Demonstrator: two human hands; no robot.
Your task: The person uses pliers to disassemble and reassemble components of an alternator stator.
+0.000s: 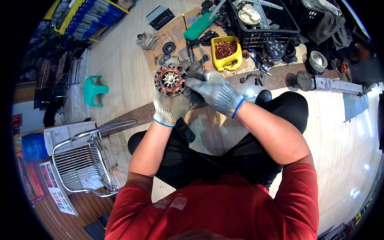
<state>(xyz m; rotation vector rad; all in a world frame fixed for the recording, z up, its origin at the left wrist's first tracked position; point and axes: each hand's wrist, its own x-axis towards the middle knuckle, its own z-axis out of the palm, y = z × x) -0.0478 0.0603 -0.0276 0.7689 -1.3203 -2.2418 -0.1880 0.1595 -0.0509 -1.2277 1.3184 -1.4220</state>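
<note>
Wound motor core [171, 80]: I see it in the left hand [171, 109], its face toward my camera, red coils circling a paler centre.
Left glove: grasping the core from below and behind; its fingers are mostly hidden from me.
Right glove: the right hand [216, 90] has bent fingers at the core's right edge; I cannot tell whether they grip it.
Cut yellow jug [219, 65]: just beyond the right hand, filled with copper-coloured scraps [226, 50].
Cardboard sheet [173, 34]: beyond the left hand, bearing a black ring [169, 48].
Black crate [262, 36]: past the jug, outward from the right hand.
White blower wheel [316, 60]: well right of the right hand.
Green stool [94, 91]: well left of the left hand.
</note>
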